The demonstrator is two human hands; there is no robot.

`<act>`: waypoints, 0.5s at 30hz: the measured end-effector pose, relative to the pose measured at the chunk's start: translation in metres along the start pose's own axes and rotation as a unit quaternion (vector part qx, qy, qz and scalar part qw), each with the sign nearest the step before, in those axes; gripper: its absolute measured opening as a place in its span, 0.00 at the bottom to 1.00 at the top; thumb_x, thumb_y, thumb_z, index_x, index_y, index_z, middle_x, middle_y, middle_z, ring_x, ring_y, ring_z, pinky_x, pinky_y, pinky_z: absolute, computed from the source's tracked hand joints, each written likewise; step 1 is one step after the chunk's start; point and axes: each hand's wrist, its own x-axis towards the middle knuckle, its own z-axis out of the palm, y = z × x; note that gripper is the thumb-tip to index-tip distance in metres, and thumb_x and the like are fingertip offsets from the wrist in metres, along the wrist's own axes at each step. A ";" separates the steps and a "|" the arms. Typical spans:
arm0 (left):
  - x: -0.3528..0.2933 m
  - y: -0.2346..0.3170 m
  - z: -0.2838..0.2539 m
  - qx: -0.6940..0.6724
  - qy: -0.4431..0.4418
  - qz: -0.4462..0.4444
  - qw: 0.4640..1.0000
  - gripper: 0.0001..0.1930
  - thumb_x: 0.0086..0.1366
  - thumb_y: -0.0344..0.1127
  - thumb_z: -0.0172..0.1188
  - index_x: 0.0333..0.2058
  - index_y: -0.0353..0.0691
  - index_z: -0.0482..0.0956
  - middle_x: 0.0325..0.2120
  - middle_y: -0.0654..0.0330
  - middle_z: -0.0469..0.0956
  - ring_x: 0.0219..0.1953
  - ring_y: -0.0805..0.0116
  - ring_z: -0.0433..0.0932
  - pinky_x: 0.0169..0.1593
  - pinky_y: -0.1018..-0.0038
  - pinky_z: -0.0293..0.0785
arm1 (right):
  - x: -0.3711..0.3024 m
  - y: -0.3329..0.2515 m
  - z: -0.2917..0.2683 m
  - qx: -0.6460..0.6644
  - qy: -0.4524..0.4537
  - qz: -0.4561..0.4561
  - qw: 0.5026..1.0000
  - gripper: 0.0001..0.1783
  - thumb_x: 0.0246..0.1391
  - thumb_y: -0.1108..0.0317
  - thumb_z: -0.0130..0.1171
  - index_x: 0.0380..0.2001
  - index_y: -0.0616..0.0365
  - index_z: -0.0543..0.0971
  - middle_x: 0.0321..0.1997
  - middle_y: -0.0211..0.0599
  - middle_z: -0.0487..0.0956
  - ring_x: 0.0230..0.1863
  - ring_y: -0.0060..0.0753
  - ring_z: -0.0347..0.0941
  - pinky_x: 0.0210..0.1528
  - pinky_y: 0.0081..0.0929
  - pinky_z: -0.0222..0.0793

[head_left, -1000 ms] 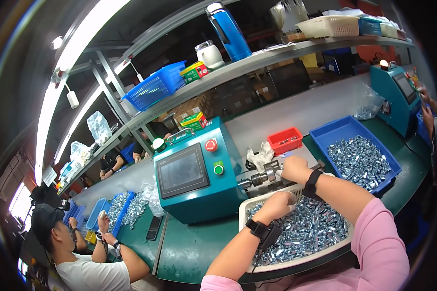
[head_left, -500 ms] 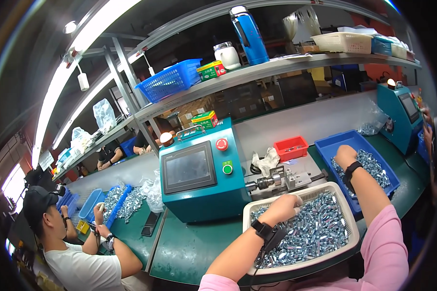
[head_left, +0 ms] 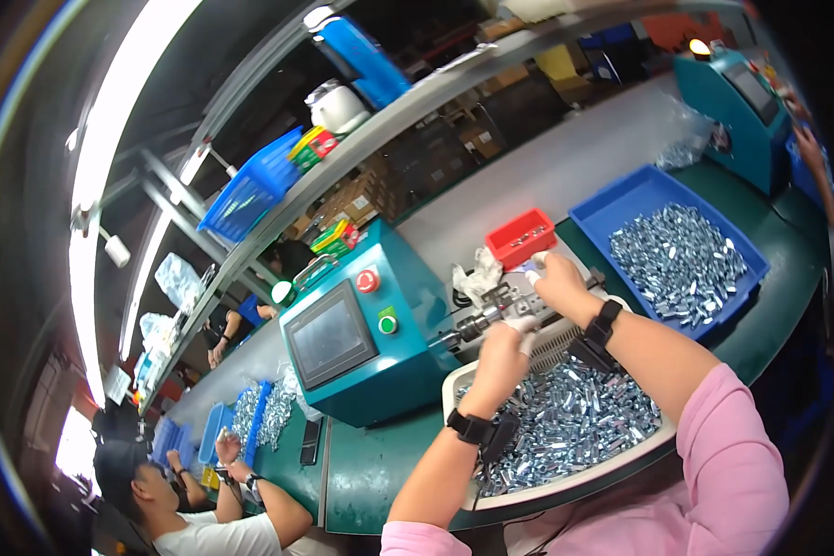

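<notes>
My left hand (head_left: 503, 363) is at the metal chuck (head_left: 477, 324) of a teal machine (head_left: 357, 343). Its fingers are bent together, with white covers on the tips; whatever they pinch is hidden. Just beyond the machine's clamping fixture (head_left: 521, 304) is my right hand (head_left: 563, 285), fingers drawn together near the red bin, their contents too small to make out. Under my forearms stands a cream basket (head_left: 450, 394) full of small shiny metal sleeves (head_left: 565, 426). More of these metal parts (head_left: 678, 259) lie heaped in a blue tray (head_left: 588, 215) on the right.
Behind the fixture sit a red bin (head_left: 521, 239) and a crumpled white cloth (head_left: 480, 278). An overhead shelf (head_left: 417, 97) carries a blue bottle (head_left: 366, 60) and a blue basket (head_left: 255, 185). A co-worker (head_left: 204, 505) sits at the left; another teal machine (head_left: 737, 116) stands far right.
My right hand has left the blue tray and come left to the fixture. My left hand has risen out of the cream basket to the chuck. The whole view has tilted and shifted.
</notes>
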 end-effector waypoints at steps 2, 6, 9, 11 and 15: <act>0.009 -0.010 -0.004 0.047 -0.001 0.013 0.999 0.11 0.52 0.29 0.56 0.36 0.38 0.78 0.28 0.48 0.76 0.35 0.50 0.74 0.40 0.64 0.68 | 0.004 0.007 -0.001 0.011 0.006 0.018 1.000 0.18 0.44 0.62 0.57 0.37 0.62 0.76 0.34 0.54 0.77 0.40 0.51 0.73 0.43 0.38 0.67; 0.031 -0.027 -0.001 0.191 0.012 0.000 0.981 0.10 0.50 0.31 0.59 0.34 0.42 0.80 0.25 0.52 0.77 0.32 0.52 0.73 0.35 0.63 0.67 | 0.006 0.006 -0.004 0.034 0.001 0.022 0.999 0.16 0.43 0.63 0.57 0.34 0.63 0.76 0.33 0.54 0.77 0.39 0.52 0.73 0.43 0.39 0.67; 0.040 -0.041 0.004 0.236 0.015 -0.025 0.971 0.10 0.49 0.32 0.60 0.33 0.44 0.81 0.23 0.54 0.77 0.31 0.54 0.73 0.34 0.63 0.67 | 0.006 0.005 -0.004 0.045 -0.016 0.040 0.998 0.14 0.42 0.65 0.56 0.32 0.62 0.76 0.32 0.54 0.77 0.38 0.52 0.73 0.42 0.40 0.67; 0.045 -0.046 0.008 0.223 0.020 -0.047 0.973 0.10 0.48 0.34 0.61 0.32 0.46 0.81 0.22 0.57 0.77 0.31 0.56 0.73 0.35 0.65 0.66 | 0.007 0.005 -0.004 0.049 -0.014 0.044 0.998 0.14 0.42 0.65 0.55 0.32 0.62 0.76 0.32 0.53 0.77 0.38 0.51 0.73 0.42 0.40 0.67; 0.048 -0.052 0.007 0.189 -0.011 -0.098 0.977 0.07 0.49 0.36 0.61 0.30 0.49 0.82 0.26 0.58 0.77 0.37 0.59 0.71 0.45 0.64 0.58 | 0.008 0.007 -0.001 0.053 -0.023 0.050 0.997 0.14 0.41 0.66 0.55 0.32 0.62 0.76 0.33 0.53 0.77 0.39 0.51 0.73 0.42 0.40 0.68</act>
